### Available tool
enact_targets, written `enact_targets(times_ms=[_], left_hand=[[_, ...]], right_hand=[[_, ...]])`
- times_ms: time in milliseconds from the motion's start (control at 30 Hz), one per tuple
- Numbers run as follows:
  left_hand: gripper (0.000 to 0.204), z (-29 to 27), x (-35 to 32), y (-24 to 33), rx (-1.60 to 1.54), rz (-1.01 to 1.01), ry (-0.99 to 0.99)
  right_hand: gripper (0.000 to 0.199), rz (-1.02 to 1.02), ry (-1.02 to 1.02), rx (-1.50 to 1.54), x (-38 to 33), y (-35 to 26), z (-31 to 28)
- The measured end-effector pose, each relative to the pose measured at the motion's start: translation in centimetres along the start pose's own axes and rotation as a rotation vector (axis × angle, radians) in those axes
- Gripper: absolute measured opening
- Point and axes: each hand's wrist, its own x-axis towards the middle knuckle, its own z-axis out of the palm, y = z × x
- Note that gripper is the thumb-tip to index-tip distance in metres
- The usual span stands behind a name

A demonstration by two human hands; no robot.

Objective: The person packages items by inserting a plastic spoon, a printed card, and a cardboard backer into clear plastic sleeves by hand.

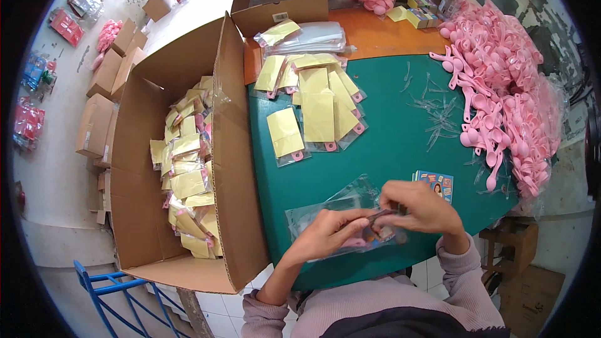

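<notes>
Over the front of the green table, my left hand (328, 233) is closed on the edge of a clear plastic bag (361, 249), with something pink showing through it. My right hand (421, 206) pinches the same bag at its other side; a small colourful printed piece shows below its fingers, blurred. More clear bags (332, 206) lie flat just beyond my left hand. Behind my right hand rests a small stack of printed cards (443, 183), partly hidden by it. Filled bags with yellow cards (318, 116) are heaped farther up the table, pink handles poking out beneath the cards.
A tall open cardboard box (235, 169) on the left holds many similar packets (188, 183). Pink plastic spoons (494, 81) pile up along the right edge. Clear plastic scraps (441, 116) lie beside them. A blue metal trolley (119, 285) stands at lower left.
</notes>
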Motion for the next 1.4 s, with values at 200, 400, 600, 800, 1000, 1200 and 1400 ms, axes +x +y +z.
enact_targets(times_ms=[200, 400, 600, 800, 1000, 1200, 1400], left_hand=[[0.062, 1.4, -0.2, 0.2, 0.204, 0.03, 0.16], [0.078, -0.5, -1.6, -1.3, 0.096, 0.103, 0.146], [0.074, -0.2, -2.7, -2.7, -0.263, 0.066, 0.217], [0.074, 0.1, -2.5, -2.6, -0.427, 0.114, 0.228], [0.066, 0.1, -2.8, -2.6, -0.347, 0.07, 0.133], [0.062, 2.4, -2.9, -2.4, -0.158, 0.053, 0.531], [0.055, 4.5, -5.0, -3.1, -0.692, -0.157, 0.353]], right_hand=[[0.021, -0.105, -0.061, 0.014, -0.4, 1.8, 2.0], [0.02, 0.05, 0.061, 0.161, -1.5, 2.7, 1.5], [0.019, 0.284, 0.1, 0.557, -2.0, 2.7, 1.3], [0.024, 0.44, 0.06, 0.556, -2.5, 3.0, 1.2], [0.016, 0.321, 0.119, 0.558, -2.9, 4.1, 1.5], [0.025, 0.245, 0.361, 0.293, -2.2, 0.9, 2.7], [0.033, -0.103, -0.003, -0.143, -2.7, -0.2, 5.6]])
